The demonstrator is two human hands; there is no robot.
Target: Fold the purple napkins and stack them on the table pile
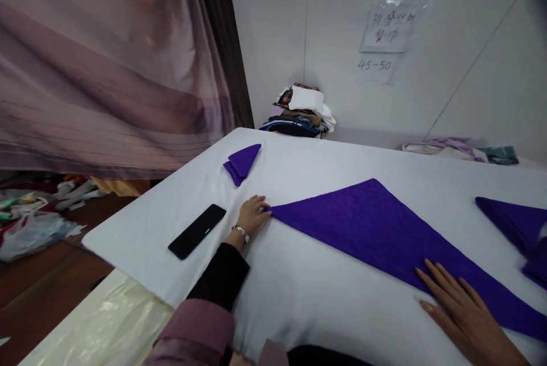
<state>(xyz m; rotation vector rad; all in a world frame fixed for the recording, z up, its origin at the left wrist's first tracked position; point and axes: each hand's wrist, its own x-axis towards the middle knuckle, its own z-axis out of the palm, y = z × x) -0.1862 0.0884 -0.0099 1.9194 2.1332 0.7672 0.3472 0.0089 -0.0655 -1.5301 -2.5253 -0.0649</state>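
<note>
A purple cloth [371, 223] lies on the white-covered table [294, 292], folded into a large triangle with its peak pointing away from me. My left hand [253, 215] pinches the cloth's left corner between thumb and fingers. Near the cloth's front edge, my right hand [459, 303] rests palm down with its fingers spread, the fingertips lying on the fabric. Beyond my left hand sits a small folded purple cloth [244, 162]. Further purple cloth [515, 223] is piled at the right edge, partly cut off by the frame.
A black phone [197, 231] lies left of my left wrist. Past the table's far edge stands a stack of folded clothes [299, 112], with more fabric [453, 148] to its right. A pinkish curtain [106, 64] hangs at left, above plastic bags [34, 232] on the floor.
</note>
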